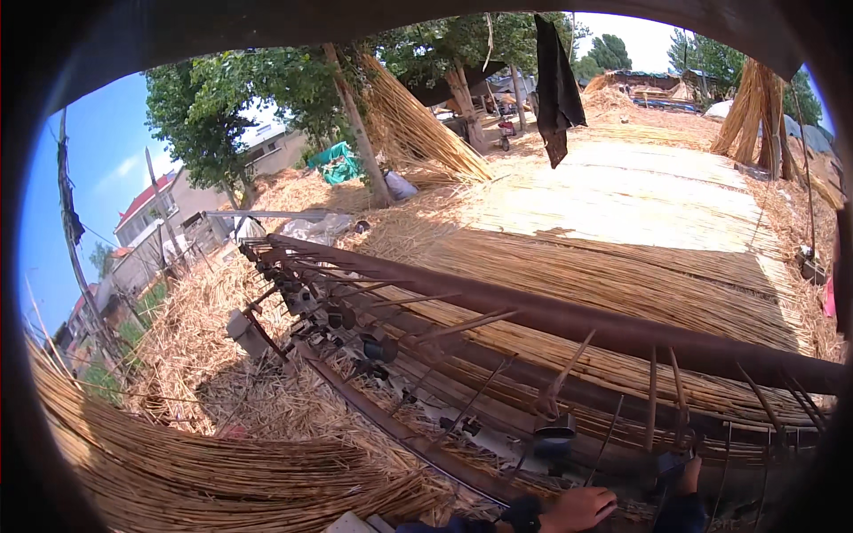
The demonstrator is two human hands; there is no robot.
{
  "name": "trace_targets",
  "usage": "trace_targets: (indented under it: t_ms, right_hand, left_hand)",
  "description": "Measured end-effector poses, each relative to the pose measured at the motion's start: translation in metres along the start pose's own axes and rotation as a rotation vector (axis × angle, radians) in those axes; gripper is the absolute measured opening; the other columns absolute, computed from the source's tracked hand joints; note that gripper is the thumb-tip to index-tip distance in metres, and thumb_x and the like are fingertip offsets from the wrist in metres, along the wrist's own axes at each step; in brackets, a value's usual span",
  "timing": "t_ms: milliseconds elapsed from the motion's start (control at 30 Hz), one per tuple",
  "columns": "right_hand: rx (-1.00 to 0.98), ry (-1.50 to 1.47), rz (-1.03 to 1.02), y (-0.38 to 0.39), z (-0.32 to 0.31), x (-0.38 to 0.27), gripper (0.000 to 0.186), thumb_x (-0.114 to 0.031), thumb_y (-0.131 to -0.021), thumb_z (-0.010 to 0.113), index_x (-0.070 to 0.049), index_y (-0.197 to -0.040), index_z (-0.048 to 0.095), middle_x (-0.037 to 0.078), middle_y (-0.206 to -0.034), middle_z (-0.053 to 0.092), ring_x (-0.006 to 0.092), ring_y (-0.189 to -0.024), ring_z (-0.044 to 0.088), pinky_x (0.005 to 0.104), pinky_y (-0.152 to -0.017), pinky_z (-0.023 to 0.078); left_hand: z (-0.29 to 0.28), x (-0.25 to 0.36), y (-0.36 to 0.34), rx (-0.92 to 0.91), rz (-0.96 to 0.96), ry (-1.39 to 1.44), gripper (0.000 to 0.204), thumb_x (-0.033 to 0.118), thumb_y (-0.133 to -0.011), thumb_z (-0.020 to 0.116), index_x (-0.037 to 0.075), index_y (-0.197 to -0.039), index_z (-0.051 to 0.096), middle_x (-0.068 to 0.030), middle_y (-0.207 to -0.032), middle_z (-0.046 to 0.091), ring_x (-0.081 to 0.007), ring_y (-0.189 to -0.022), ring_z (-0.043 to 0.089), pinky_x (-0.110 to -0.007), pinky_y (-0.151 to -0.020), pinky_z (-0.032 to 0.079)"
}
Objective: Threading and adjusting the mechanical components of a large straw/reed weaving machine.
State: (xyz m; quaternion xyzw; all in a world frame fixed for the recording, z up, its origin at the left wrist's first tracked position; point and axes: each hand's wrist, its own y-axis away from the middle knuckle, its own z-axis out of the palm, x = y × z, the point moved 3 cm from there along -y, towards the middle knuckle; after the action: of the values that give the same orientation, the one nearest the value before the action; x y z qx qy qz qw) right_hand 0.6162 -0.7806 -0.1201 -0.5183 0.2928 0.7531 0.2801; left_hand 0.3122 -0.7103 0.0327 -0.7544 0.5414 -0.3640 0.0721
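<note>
My left hand [577,509], with a dark band at its wrist, is at the lower edge beside the near rail of a long rusty metal machine [533,324]. Its fingers are curled in, and whatever they may hold is hidden. To its right, my right hand [687,477] is in shadow against a small dark block [668,463] on the machine. Its visible fingers look bent, with their tips out of sight. A dark cup-shaped part [554,435] hangs from a rod just above my left hand. Reed stalks [613,271] extend beyond the machine as a flat mat.
Loose reeds [204,471] lie in a heap at the lower left, with straw litter [191,364] behind. Thin metal rods stick out along the machine's main pipe [426,282]. A dark cloth strip [557,93] hangs overhead. Upright reed bundles [418,120] lean near trees.
</note>
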Motion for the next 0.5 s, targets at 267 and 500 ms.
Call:
trace_targets:
  t_ms: [267,500]
  right_hand:
    - [-0.081,0.561,0.021,0.151,-0.017,-0.063,0.016,-0.012,-0.086,0.055,0.001,-0.094,0.06,0.005,-0.079,0.06,0.0135,-0.074,0.055,0.0294,-0.066,0.044]
    - [-0.276,0.198,0.485,0.188,0.023,-0.077,0.016,-0.017,-0.082,0.055,-0.003,-0.089,0.059,0.004,-0.077,0.059,0.0114,-0.068,0.055,0.0249,-0.061,0.045]
  left_hand:
    - [-0.009,0.009,-0.01,-0.117,-0.058,0.105,0.021,0.026,-0.083,0.056,0.006,-0.083,0.064,-0.0104,-0.083,0.061,-0.0257,-0.076,0.058,-0.041,-0.06,0.049]
    - [-0.013,0.001,0.011,-0.12,-0.085,0.211,0.019,0.028,-0.083,0.058,0.01,-0.09,0.06,-0.0078,-0.079,0.061,-0.0284,-0.067,0.06,-0.038,-0.056,0.048]
